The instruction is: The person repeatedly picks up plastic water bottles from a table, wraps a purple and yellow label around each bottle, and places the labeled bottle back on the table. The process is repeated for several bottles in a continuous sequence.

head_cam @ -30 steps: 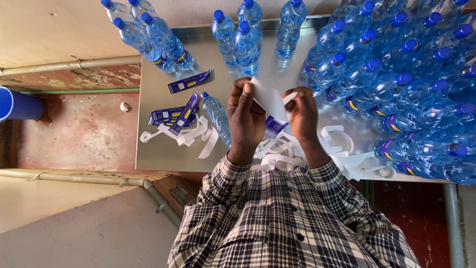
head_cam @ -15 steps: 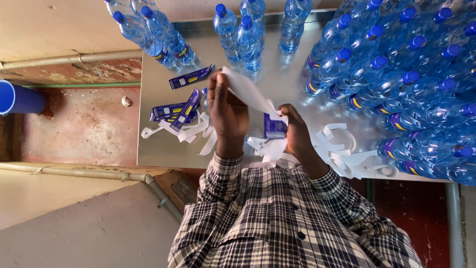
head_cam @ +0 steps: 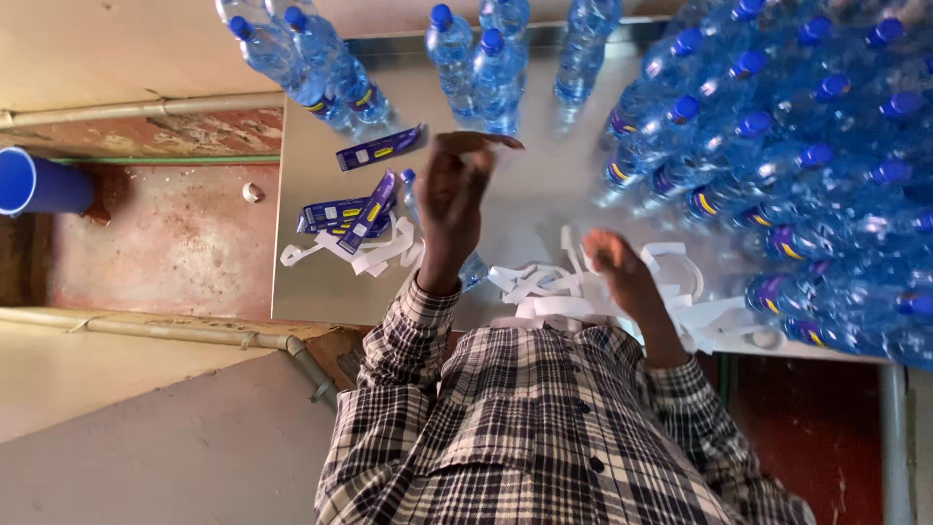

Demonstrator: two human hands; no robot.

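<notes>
My left hand (head_cam: 452, 199) is raised over the grey table (head_cam: 321, 292) with its fingers curled at the top. It is blurred, and I cannot tell whether anything is pinched in it. Under it lies a clear water bottle (head_cam: 473, 271) with a blue cap, on its side. My right hand (head_cam: 617, 267), also blurred, hovers low over a heap of white paper strips (head_cam: 544, 287) at the table's near edge. Purple labels (head_cam: 345, 214) lie in a small pile left of my left hand, with one more purple label (head_cam: 379, 149) farther back.
Many upright blue-capped water bottles (head_cam: 777, 156) crowd the right side of the table, and a few more bottles (head_cam: 330, 68) stand along the far edge. More white strips (head_cam: 364, 251) lie by the labels. A blue bucket (head_cam: 39, 183) stands on the floor at left.
The two hands, held together with a white strip and a purple label, have parted. My left hand rose and moved left; my right hand dropped right toward the strip heap. The label is out of sight.
</notes>
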